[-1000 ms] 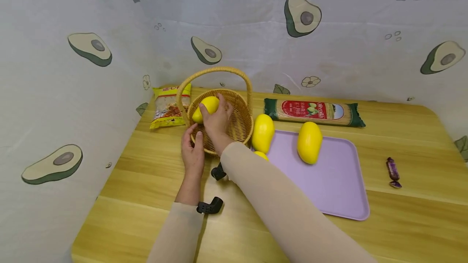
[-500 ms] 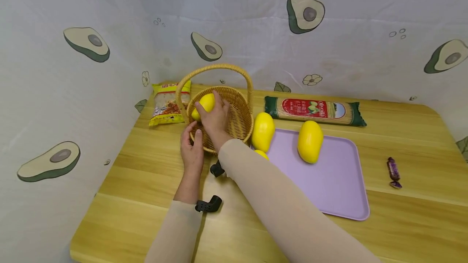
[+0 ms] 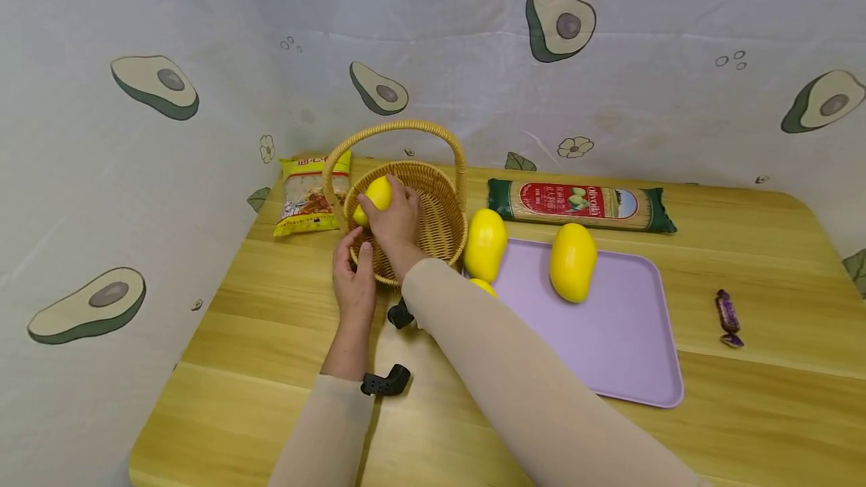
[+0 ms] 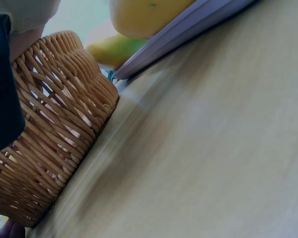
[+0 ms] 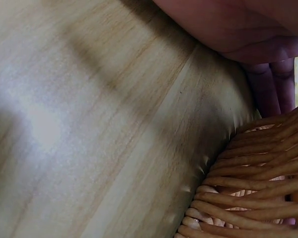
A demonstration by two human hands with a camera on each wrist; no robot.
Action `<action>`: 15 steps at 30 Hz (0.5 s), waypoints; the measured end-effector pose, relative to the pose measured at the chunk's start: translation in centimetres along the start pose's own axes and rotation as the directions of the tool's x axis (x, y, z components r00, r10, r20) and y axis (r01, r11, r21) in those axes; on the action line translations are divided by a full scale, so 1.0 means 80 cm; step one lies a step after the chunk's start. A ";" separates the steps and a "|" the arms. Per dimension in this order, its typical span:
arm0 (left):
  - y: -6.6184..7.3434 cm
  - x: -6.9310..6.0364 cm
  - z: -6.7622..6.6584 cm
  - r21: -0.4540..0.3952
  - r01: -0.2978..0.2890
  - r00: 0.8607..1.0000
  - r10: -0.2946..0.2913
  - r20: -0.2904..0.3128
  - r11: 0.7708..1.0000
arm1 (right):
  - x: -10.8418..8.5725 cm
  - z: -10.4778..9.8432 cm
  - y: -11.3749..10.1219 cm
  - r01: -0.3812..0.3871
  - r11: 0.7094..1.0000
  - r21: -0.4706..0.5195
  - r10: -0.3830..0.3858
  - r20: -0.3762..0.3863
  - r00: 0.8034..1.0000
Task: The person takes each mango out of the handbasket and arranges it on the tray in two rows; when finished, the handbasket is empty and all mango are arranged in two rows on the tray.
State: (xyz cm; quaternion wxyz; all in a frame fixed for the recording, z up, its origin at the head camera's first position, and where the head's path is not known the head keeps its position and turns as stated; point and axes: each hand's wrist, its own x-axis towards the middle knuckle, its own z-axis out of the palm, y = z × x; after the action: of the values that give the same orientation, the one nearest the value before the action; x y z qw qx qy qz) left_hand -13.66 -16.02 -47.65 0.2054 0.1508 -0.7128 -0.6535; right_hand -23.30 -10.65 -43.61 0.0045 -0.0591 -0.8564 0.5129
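A wicker basket (image 3: 438, 220) with a tall arched handle stands on the table at the back left. Inside it, against the left wall, my right hand (image 3: 398, 220) holds a yellow mango (image 3: 374, 201), thumb on one side and fingers on the other. My left hand (image 3: 355, 291) rests against the basket's outer left front side, its thumb apart from the fingers. In the right wrist view, the left hand's fingers (image 5: 265, 91) lie along the wicker wall (image 5: 253, 183). The left wrist view shows the basket's woven side (image 4: 54, 114) but little of either hand.
Yellow mangoes (image 3: 573, 263) lie on a lilac tray (image 3: 622, 329) right of the basket, one partly hidden by the right sleeve. Behind the tray is a spaghetti pack (image 3: 575, 205); a yellow food packet (image 3: 310, 198) lies left of the basket. A purple-wrapped candy (image 3: 728, 318) lies far right.
My right hand and the mango have shifted slightly left and down within the basket. The left hand stays against its side, and the view has tilted a little.
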 end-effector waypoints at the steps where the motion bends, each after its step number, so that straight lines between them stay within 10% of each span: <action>1: 0.000 0.000 0.000 -0.001 0.000 1.000 0.000 0.001 1.000 | 0.000 0.000 0.000 0.003 1.000 -0.006 -0.003 0.001 1.000; 15: 0.002 -0.001 0.000 0.008 0.008 1.000 -0.008 0.005 1.000 | 0.000 -0.001 0.000 0.012 1.000 0.002 -0.012 0.000 1.000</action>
State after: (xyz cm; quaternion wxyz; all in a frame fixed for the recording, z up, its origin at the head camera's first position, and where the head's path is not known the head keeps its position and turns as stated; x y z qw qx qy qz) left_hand -13.58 -15.99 -47.52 0.2003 0.1531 -0.7152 -0.6518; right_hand -23.28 -10.56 -43.57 0.0076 -0.0541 -0.8562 0.5137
